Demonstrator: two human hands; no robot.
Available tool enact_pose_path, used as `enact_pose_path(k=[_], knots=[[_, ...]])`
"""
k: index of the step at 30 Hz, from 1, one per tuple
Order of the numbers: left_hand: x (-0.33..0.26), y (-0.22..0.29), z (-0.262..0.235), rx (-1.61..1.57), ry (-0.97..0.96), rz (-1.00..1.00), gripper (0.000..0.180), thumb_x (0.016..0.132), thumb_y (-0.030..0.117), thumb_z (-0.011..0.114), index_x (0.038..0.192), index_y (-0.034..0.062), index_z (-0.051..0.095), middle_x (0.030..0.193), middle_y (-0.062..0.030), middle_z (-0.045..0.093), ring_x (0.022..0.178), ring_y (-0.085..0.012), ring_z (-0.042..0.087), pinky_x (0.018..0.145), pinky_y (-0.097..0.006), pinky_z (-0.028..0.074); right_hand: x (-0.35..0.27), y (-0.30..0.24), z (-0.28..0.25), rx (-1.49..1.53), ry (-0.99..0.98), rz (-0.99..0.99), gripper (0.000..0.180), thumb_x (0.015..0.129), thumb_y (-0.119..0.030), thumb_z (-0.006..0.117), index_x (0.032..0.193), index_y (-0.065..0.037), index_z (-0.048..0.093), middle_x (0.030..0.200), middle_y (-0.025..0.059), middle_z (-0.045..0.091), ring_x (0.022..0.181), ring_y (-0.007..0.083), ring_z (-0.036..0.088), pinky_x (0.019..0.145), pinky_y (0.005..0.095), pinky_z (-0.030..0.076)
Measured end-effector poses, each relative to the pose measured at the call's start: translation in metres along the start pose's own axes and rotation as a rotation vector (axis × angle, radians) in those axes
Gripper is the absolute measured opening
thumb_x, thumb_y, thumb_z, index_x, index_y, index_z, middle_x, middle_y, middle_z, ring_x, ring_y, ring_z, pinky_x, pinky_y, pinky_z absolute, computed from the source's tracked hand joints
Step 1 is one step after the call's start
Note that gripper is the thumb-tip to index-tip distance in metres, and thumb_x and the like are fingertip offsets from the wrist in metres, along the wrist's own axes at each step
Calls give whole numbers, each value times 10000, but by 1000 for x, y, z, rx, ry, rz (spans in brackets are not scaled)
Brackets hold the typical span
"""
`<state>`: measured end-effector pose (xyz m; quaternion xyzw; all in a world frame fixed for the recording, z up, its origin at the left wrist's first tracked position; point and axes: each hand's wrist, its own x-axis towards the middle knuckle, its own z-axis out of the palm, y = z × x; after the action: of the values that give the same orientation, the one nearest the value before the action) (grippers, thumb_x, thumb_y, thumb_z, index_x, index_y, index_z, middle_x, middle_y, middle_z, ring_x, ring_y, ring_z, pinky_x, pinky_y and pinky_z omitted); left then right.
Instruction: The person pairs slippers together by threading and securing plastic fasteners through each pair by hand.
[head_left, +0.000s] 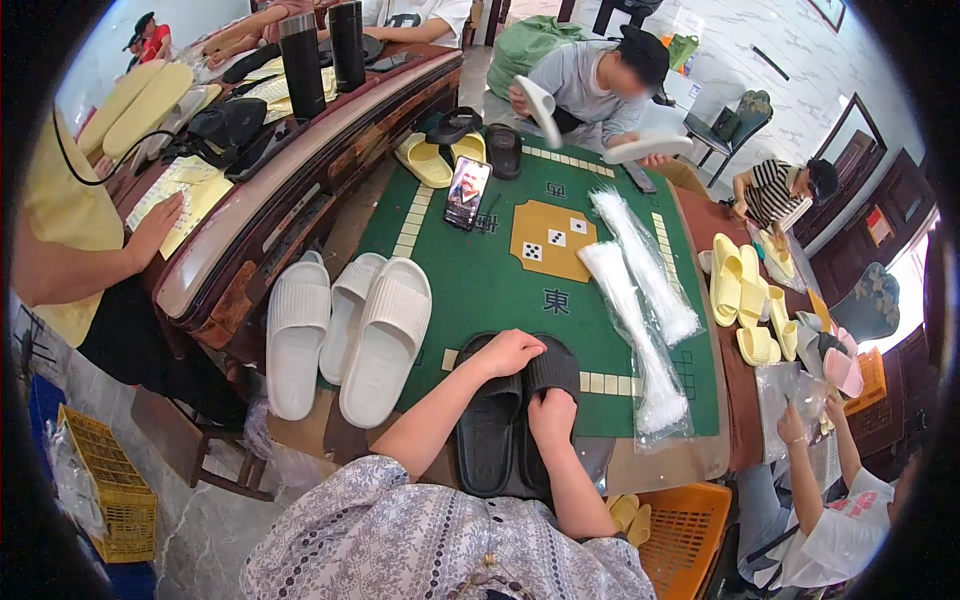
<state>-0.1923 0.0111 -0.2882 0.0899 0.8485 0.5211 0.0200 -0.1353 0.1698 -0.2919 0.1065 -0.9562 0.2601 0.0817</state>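
Observation:
A pair of black slide slippers (487,445) lies at the near edge of the green mat, toes pointing away from me. My left hand (508,353) rests across the straps, its fingertips pressed together near the inner edge of the right slipper's strap (551,372). Whether a small thing sits in that pinch is too small to tell. My right hand (552,417) is closed at the opening of the right slipper, fingers tucked under its strap and partly hidden. To the left lie a pale grey slide (298,340) and two more grey slides (385,345), partly overlapping.
Clear bags of thin white strips (640,345) lie right on the mat (460,290). A phone (467,195) leans against yellow slippers (425,160). Across the table a person (600,85) holds white slippers. An orange crate (685,530) stands below right; a yellow crate (108,490) stands left.

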Motion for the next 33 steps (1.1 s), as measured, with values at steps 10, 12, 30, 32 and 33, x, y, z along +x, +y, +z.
enact_pose_path(k=[10, 12, 30, 32, 33], knots=[[0, -6, -2, -192, 69, -83, 227, 817, 165, 661, 1007, 56, 717, 959, -126, 712, 866, -212, 677, 817, -319, 514, -1, -2, 2, 44, 29, -6, 190, 797, -135, 613, 724, 40, 608, 736, 252, 624, 702, 433, 612, 663, 511, 487], [-1, -6, -1, -232, 96, -100, 230, 803, 158, 677, 1004, 54, 719, 949, -121, 715, 852, -200, 678, 810, -312, 516, -3, -1, 2, 64, 21, 14, 177, 789, -120, 613, 723, 44, 605, 739, 257, 620, 708, 441, 606, 664, 514, 479], [-4, -1, -12, -518, 603, -11, 224, 825, 114, 685, 1016, 0, 699, 898, -64, 713, 793, -90, 633, 729, -242, 503, 42, -55, -74, 337, 95, -235, 146, 832, -185, 669, 892, -52, 653, 870, 83, 644, 623, 229, 619, 596, 343, 497], [-3, 0, -10, -535, 625, 10, 220, 833, 103, 677, 1025, -4, 694, 887, -55, 710, 789, -87, 627, 727, -237, 502, 65, -51, -58, 381, 53, -204, 184, 819, -188, 688, 921, -39, 650, 898, 79, 645, 620, 231, 621, 590, 335, 495], [-4, 0, -9, -532, 628, 15, 220, 833, 103, 677, 1025, -4, 694, 887, -55, 710, 789, -87, 627, 727, -237, 502, 77, -40, -42, 375, 43, -244, 202, 816, -179, 699, 941, -25, 658, 856, 78, 658, 601, 186, 611, 585, 304, 492]])
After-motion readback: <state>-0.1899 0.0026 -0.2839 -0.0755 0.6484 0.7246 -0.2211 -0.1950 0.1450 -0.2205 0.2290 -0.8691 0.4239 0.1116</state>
